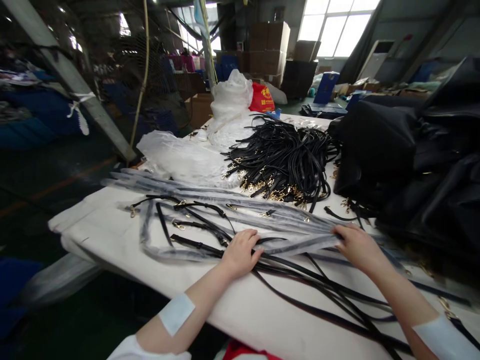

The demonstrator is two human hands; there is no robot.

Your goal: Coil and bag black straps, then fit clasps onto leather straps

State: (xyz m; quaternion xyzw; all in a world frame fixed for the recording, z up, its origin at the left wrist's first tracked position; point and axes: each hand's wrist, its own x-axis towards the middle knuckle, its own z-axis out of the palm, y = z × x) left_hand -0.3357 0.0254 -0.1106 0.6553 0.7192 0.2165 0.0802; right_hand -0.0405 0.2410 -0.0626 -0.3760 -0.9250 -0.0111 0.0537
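Note:
My left hand [242, 252] rests over several black straps [195, 243] near the table's front edge, its fingers curled round them. Further right, my right hand [354, 245] pinches the end of a clear plastic sleeve [311, 245] that stretches left across the table. More long sleeves with dark straps inside lie behind the hands. Loose straps with gold clasps [180, 226] are spread left of my left hand, and long black straps [318, 287] run from under it toward the lower right.
A big pile of black straps [285, 155] lies mid-table. Clear plastic bags [180, 155] and a red bag [261, 97] are behind. Black material [382, 140] is heaped at right. A slanted pole [75, 85] stands at left. The white table [123, 245] ends at front left.

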